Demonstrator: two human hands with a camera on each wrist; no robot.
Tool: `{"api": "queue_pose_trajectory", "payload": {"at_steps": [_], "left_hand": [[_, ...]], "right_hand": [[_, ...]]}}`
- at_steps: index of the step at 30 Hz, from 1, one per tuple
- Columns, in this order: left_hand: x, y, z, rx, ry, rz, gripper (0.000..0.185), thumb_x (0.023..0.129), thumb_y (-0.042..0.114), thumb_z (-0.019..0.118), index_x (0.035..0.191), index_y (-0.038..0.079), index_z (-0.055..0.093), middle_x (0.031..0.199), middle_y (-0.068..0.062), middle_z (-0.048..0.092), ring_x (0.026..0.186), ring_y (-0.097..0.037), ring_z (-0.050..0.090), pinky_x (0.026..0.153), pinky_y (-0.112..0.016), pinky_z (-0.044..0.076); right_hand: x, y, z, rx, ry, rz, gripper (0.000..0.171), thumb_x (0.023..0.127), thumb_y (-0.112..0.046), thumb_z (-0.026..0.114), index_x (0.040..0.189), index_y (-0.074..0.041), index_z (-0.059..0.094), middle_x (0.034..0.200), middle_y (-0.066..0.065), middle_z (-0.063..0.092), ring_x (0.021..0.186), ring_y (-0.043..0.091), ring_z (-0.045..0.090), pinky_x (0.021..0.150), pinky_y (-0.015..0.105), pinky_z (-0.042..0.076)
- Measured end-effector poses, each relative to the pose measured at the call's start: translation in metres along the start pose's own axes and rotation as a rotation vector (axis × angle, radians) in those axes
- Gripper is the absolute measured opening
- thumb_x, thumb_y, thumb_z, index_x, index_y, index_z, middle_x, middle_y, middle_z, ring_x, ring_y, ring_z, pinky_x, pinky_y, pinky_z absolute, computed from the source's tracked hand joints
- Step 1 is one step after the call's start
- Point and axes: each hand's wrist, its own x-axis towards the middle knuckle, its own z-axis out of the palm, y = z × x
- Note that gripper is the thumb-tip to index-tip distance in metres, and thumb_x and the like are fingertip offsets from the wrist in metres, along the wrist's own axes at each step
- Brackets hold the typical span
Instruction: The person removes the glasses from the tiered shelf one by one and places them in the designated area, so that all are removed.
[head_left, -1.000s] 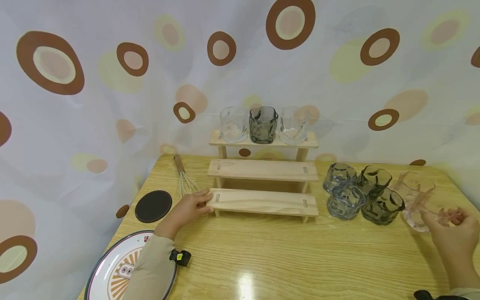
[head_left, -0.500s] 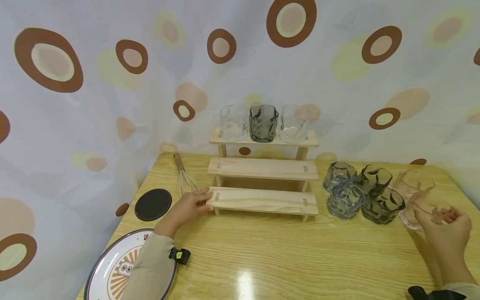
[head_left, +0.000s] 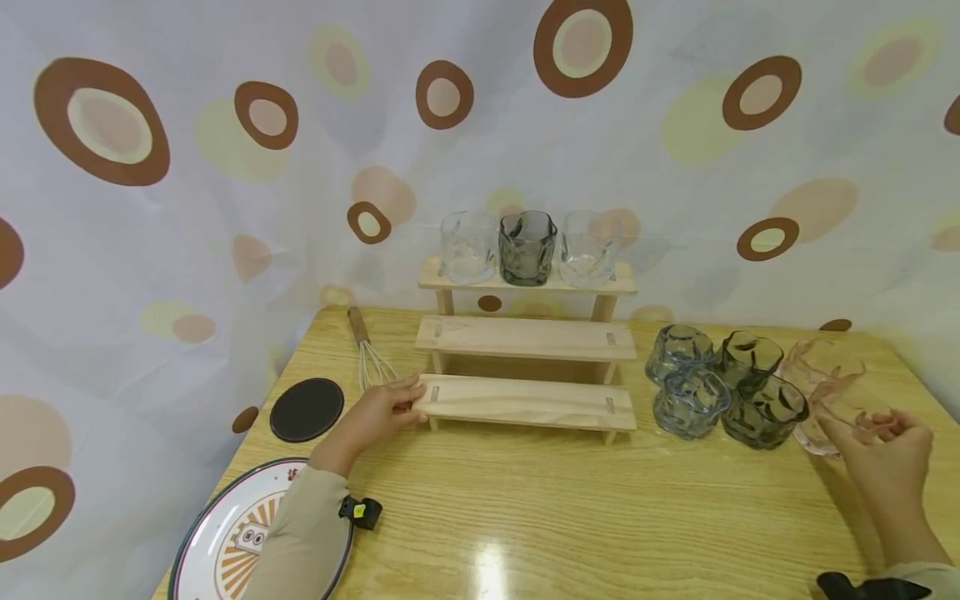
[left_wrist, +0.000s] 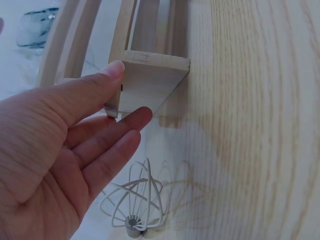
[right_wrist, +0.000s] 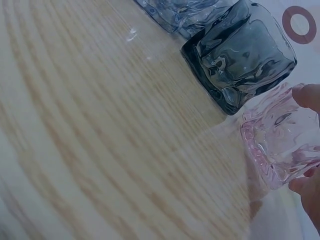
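The left hand (left_wrist: 60, 165) lies open, palm up toward the camera; its thumb tip rests on the top corner of the wooden shelf board (left_wrist: 150, 82), and two straight fingers touch the board's end from below. A wire whisk (left_wrist: 135, 202) lies on the wooden table (left_wrist: 250, 125) just beside the fingers; a blurred bluish glass (left_wrist: 37, 30) shows at the far end.

plate (head_left: 225, 533) cut off by frame edge, partly hidden under sleeve (head_left: 303, 533)
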Motion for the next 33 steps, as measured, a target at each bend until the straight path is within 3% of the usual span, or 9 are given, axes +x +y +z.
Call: {"api": "queue_pose_trajectory", "payload": {"at_steps": [2,4,6,7,10,15,23,28,33], "left_hand": [[0.000,0.000,0.000,-0.008,-0.002,0.001,0.052,0.087,0.016,0.068,0.134,-0.001,0.051,0.144,-0.021,0.037,0.128,-0.039,0.041,0.094,-0.043,0.047],[0.000,0.000,0.001,-0.013,-0.004,-0.002,0.052,0.087,0.016,0.068,0.134,-0.001,0.051,0.144,-0.021,0.037,0.128,-0.038,0.041,0.094,-0.043,0.047],[0.000,0.000,0.001,-0.017,-0.007,-0.004,0.053,0.087,0.017,0.068,0.134,-0.001,0.051,0.144,-0.021,0.037,0.127,-0.038,0.043,0.093,-0.042,0.048],[0.000,0.000,0.001,-0.019,-0.006,-0.003,0.053,0.087,0.016,0.068,0.134,-0.001,0.051,0.144,-0.022,0.037,0.127,-0.038,0.042,0.093,-0.042,0.048],[0.000,0.000,0.002,-0.025,-0.004,-0.008,0.053,0.087,0.017,0.068,0.134,-0.001,0.051,0.144,-0.021,0.038,0.128,-0.038,0.041,0.094,-0.042,0.047],[0.000,-0.002,0.003,-0.028,0.001,-0.014,0.053,0.087,0.016,0.068,0.134,0.000,0.051,0.145,-0.021,0.037,0.129,-0.038,0.040,0.094,-0.042,0.047],[0.001,-0.002,0.002,-0.038,0.001,-0.009,0.053,0.087,0.016,0.068,0.134,0.000,0.051,0.145,-0.021,0.037,0.128,-0.037,0.042,0.090,-0.040,0.050],[0.000,-0.002,0.002,-0.028,0.004,-0.004,0.053,0.087,0.017,0.068,0.134,-0.001,0.051,0.145,-0.021,0.037,0.127,-0.037,0.043,0.091,-0.040,0.049],[0.000,-0.002,0.001,-0.038,0.000,-0.003,0.053,0.087,0.017,0.067,0.135,0.000,0.050,0.145,-0.021,0.036,0.125,-0.037,0.045,0.087,-0.037,0.051]], "right_hand": [[-0.001,-0.001,0.000,-0.003,-0.005,0.013,0.095,0.086,-0.033,0.068,0.149,-0.016,0.000,0.123,-0.012,0.022,0.123,0.011,0.029,0.090,0.012,0.039],[-0.001,-0.002,0.000,-0.012,0.006,0.013,0.101,0.087,-0.035,0.066,0.151,-0.014,-0.010,0.138,-0.001,0.018,0.131,0.021,0.023,0.108,0.026,0.029],[-0.003,-0.004,0.000,-0.007,0.031,-0.008,0.101,0.088,-0.034,0.065,0.151,-0.013,-0.012,0.147,0.009,0.011,0.136,0.025,0.015,0.114,0.037,0.017],[-0.004,-0.007,0.001,-0.017,0.053,-0.037,0.099,0.088,-0.033,0.064,0.151,-0.012,-0.010,0.149,0.015,0.006,0.137,0.028,0.011,0.115,0.041,0.014],[-0.006,-0.013,0.001,-0.014,0.097,-0.136,0.092,0.088,-0.027,0.065,0.151,-0.008,0.000,0.148,0.014,0.011,0.135,0.025,0.014,0.115,0.038,0.012],[-0.006,-0.031,0.004,-0.027,0.141,-0.237,0.075,0.088,-0.027,0.066,0.145,-0.011,0.020,0.140,0.004,0.020,0.133,0.024,0.018,0.113,0.041,0.016],[-0.012,-0.069,0.007,-0.010,0.137,-0.298,0.080,0.091,-0.027,0.061,0.151,-0.015,0.010,0.151,0.008,0.015,0.140,0.021,0.014,0.116,0.040,0.008],[-0.007,-0.097,0.015,-0.010,0.071,-0.301,0.083,0.090,-0.031,0.061,0.152,-0.018,0.006,0.151,0.004,0.015,0.140,0.020,0.013,0.116,0.040,0.009],[-0.001,-0.127,0.030,-0.013,-0.049,-0.372,0.089,0.090,-0.034,0.062,0.153,-0.014,0.002,0.152,0.012,0.014,0.141,0.024,0.014,0.115,0.040,0.013]]}}
